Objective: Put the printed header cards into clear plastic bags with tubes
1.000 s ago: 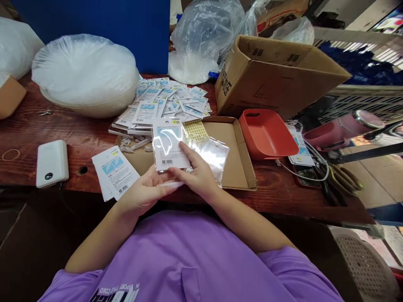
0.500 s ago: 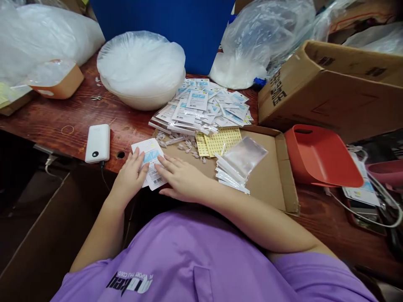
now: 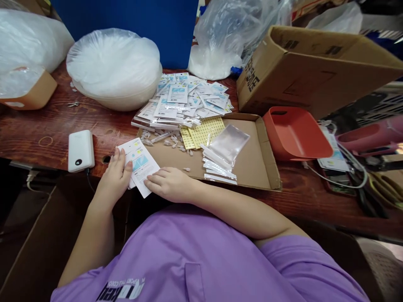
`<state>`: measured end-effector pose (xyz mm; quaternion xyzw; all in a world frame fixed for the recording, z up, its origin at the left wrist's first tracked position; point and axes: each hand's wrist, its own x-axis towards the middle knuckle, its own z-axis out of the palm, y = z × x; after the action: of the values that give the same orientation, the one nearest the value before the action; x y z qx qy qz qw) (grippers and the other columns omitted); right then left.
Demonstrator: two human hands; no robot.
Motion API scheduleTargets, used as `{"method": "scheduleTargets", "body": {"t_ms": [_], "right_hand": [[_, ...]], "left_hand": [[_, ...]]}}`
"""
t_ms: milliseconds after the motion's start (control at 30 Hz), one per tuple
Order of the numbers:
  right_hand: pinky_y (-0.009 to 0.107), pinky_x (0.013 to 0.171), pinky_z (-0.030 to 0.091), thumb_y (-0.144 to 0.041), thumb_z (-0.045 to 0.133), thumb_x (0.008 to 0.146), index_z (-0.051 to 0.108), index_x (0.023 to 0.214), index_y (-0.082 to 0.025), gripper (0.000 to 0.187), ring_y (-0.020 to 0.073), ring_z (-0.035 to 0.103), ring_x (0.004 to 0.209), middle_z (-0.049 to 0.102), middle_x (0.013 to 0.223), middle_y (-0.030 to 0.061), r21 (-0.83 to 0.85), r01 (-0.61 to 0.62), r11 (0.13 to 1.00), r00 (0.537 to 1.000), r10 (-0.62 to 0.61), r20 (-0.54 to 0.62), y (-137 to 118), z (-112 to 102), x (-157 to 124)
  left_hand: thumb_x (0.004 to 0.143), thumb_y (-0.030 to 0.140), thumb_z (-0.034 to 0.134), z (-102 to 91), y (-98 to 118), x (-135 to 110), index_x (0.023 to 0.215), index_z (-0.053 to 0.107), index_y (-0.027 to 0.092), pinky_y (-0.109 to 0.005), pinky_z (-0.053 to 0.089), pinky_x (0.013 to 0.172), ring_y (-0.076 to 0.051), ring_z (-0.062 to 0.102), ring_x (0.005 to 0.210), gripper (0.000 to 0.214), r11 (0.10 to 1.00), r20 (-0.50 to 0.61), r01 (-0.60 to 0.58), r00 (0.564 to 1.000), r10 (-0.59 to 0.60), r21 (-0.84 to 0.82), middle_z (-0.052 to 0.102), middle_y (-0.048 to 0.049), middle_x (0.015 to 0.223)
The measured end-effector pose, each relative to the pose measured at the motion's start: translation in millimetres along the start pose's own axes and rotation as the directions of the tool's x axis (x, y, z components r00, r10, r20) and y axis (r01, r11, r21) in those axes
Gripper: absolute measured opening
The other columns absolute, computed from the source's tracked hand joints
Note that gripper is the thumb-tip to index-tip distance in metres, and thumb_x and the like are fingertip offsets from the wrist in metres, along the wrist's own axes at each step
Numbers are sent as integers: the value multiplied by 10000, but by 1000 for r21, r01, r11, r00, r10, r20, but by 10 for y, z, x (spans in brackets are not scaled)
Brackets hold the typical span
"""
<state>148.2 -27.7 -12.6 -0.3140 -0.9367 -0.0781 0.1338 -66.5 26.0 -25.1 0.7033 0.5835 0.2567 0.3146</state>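
Observation:
A small stack of white paper cards (image 3: 138, 164) with blue print and a barcode lies at the near edge of the wooden table (image 3: 37, 126), partly overhanging it. My left hand (image 3: 115, 178) rests on the stack's left side with its fingers laid flat. My right hand (image 3: 166, 183) is at the stack's right lower edge, fingers curled and pinching the top card. Just beyond lie a flat cardboard tray (image 3: 252, 167), a pile of clear bags (image 3: 222, 157), yellow sticker sheets (image 3: 204, 131) and small clear plastic pieces (image 3: 163, 140).
A heap of bagged cards (image 3: 181, 100) sits behind the tray. A white power bank (image 3: 81, 150) lies left of my hands. A plastic-covered white bowl (image 3: 113, 71), a red scoop tray (image 3: 296, 134), a large cardboard box (image 3: 315, 67) and cables (image 3: 343, 167) crowd the table.
A second ago both hands held a bagged card over the tray. They have moved left to the loose paper cards at the table edge, and the right hand has curled onto the top card.

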Motion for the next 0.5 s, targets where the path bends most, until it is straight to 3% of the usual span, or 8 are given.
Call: {"method": "scheduleTargets", "body": {"t_ms": [100,167,233,300,367,433,500], "right_hand": [[283,886,524,-158,326,955,630,1091,-206,337,134,643,996,695,1115,10,23,12,1000,984,-8,-178,52,-131,-276],[300,922,516,-167,370,942,622,1111,-183,303,141,630,1051,695,1115,33,32,-15,999,934,25,-357,87,-230,-612],[317,949,508,-172,447,910,616,1118,-165,268,156,630,1068,710,1067,65,46,-108,993,866,117,-487,104,-284,-1035],[352,936,521,-149,488,874,604,1142,-177,293,174,647,1042,715,1033,85,69,-273,960,788,264,-556,89,-266,-1476],[371,907,542,-102,557,812,577,1197,-210,401,188,665,1003,706,1054,81,94,-419,903,693,385,-609,36,-187,-1867],[387,883,556,-44,599,756,550,1238,-237,522,193,676,961,697,1083,76,110,-539,835,596,470,-651,-47,-89,-2159],[407,873,559,-5,613,725,541,1250,-244,581,201,679,944,693,1089,76,132,-613,779,519,523,-676,-139,-11,-2345]], "left_hand": [[856,466,536,-102,286,60,1359,476,198,-493,95,1163,-386,203,1410,573,998,-22,-30,999,32,55,342,-78,1513],[884,448,471,-102,638,146,1325,507,144,-493,184,1132,-384,352,1339,536,973,1,-111,994,113,203,465,-135,1420],[902,395,409,32,1065,281,1226,586,138,-471,278,1080,-360,475,1232,450,907,128,-251,967,220,337,580,-153,1279],[891,344,407,327,1491,458,1088,655,174,-436,361,1009,-326,554,1115,360,844,365,-412,887,284,344,648,-124,1145],[894,314,387,750,1844,654,1000,676,152,-433,387,962,-324,581,1047,348,809,529,-495,800,283,317,664,-144,1065],[891,335,412,1210,2085,832,1014,670,100,-439,400,932,-341,592,1026,370,799,615,-473,770,170,371,652,-194,1066],[870,486,455,1607,2214,966,1094,635,39,-460,399,931,-390,561,1087,531,782,629,-433,774,67,449,619,-251,1123]]}}
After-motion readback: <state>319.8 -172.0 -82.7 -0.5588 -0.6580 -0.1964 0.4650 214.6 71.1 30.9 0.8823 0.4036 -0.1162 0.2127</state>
